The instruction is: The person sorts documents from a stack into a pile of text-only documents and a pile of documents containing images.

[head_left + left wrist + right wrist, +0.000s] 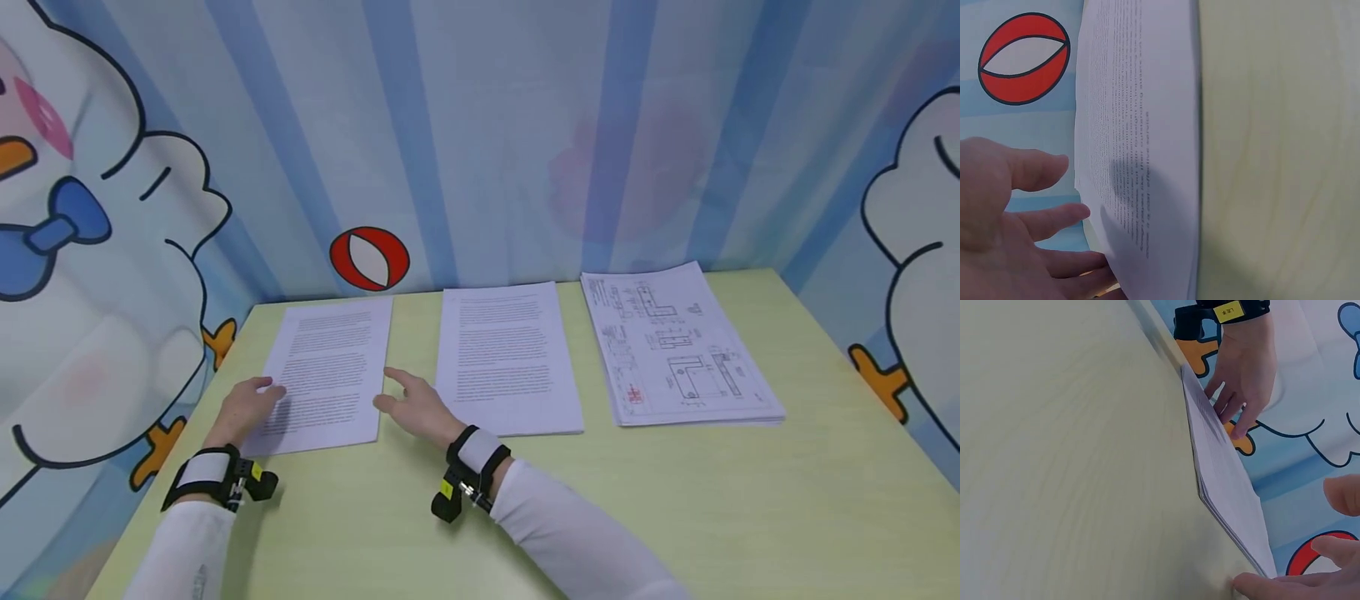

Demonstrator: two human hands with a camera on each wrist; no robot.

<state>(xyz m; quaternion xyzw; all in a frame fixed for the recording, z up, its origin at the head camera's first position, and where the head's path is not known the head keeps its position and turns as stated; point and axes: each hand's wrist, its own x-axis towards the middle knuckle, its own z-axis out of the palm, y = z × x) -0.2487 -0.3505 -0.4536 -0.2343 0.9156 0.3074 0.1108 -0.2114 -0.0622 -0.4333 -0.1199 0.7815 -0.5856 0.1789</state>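
Note:
On the left of the table lies a stack of printed text pages [330, 375], with a hand on either side of it. My left hand [246, 410] is at its left edge, thumb over the sheet and fingers spread. In the left wrist view the lower fingers of that hand [1035, 231] reach the paper's edge. Close to the right edge is my right hand [422, 410], index finger and thumb extended and apart. The right wrist view shows the right hand [1310, 575] by the corner of the stack [1229, 481], whose layered sheet edges are visible.
A second stack of text pages [498, 358] lies mid-table, just beyond my right hand. Farther right sits a thicker stack of technical drawings [675, 350]. The pale green table [360, 533] meets a cartoon-printed curtain [495, 150] at the back.

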